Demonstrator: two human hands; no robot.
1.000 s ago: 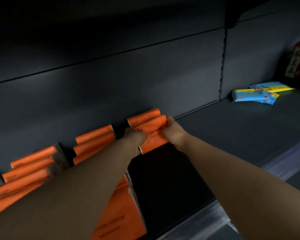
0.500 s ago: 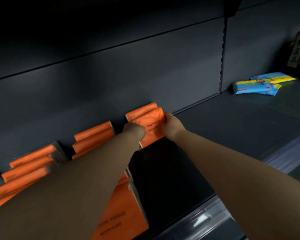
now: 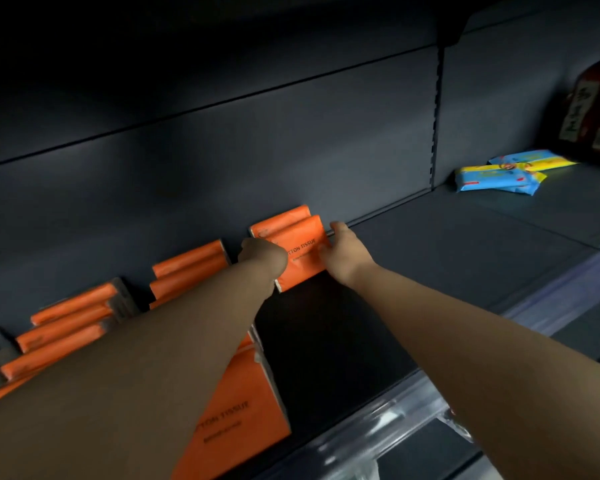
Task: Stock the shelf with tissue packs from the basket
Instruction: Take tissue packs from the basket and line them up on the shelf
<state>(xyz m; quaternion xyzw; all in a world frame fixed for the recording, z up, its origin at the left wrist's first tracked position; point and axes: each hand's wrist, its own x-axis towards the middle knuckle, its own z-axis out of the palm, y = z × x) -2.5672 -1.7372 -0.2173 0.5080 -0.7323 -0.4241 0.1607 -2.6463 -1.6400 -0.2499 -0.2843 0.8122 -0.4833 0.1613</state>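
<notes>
Head view: left hand (image 3: 262, 256) and right hand (image 3: 343, 251), apart, are gripping opposite edges of one orange tissue pack (image 3: 302, 251), which is standing upright between them at the back of the shelf (image 3: 447, 258). Orange pack rows (image 3: 187, 268) are standing left of the left hand. Blue packets (image 3: 496, 176) are lying well right of the right hand.
</notes>
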